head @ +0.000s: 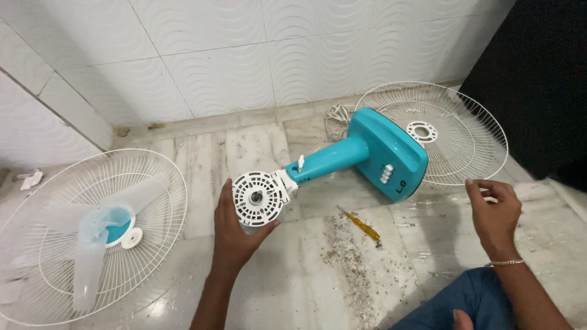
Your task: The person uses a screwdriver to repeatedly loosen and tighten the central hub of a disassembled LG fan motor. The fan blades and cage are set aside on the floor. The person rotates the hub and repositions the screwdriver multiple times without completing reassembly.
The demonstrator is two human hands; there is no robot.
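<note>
The white motor housing [260,197] is best kept cupped by the left hand [235,232] while the right hand [495,211], half-open and holding nothing, is steadied near the teal fan base [391,153].

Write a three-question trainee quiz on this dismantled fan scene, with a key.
1. True or false: the left hand holds the white motor housing of the teal fan body.
2. What lies on the floor between the two hands? A) yellow screwdriver B) hammer C) pliers
3. Fill in: the translucent blade rests in the wire guard at the ____ of the picture.

Key: 1 true; 2 A; 3 left. The right hand holds nothing.
</note>
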